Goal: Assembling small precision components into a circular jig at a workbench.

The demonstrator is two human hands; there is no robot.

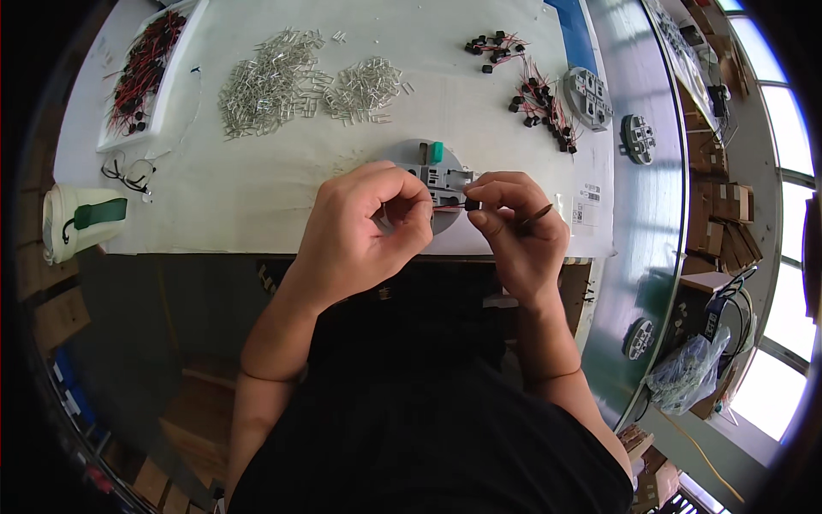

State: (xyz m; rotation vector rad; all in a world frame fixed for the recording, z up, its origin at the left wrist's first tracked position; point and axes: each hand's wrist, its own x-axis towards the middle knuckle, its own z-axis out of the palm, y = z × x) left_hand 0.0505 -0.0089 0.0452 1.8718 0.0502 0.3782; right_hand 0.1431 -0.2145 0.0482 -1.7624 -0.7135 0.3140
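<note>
Over the front edge of the table, my right hand (522, 236) pinches a small black component (473, 204) between thumb and fingertip. Its red and black wires (447, 206) stretch across to my left hand (364, 227), whose thumb and forefinger are closed on their far end. What else may be in that pinch is hidden by the fingers. Just behind and beneath both hands lies a round grey fixture (437, 176) with metal blocks and a green knob (437, 152). A thin dark pointed thing (538, 214) shows at my right hand's fingers; I cannot make out what it is.
Two heaps of small clear-silvery pieces (274, 81) lie at the back. More wired black components (539, 98) are at the far right, near another grey fixture (588, 98). A white tray (175, 103) of red and black wires, glasses (128, 171) and a pale container (86, 221) are left.
</note>
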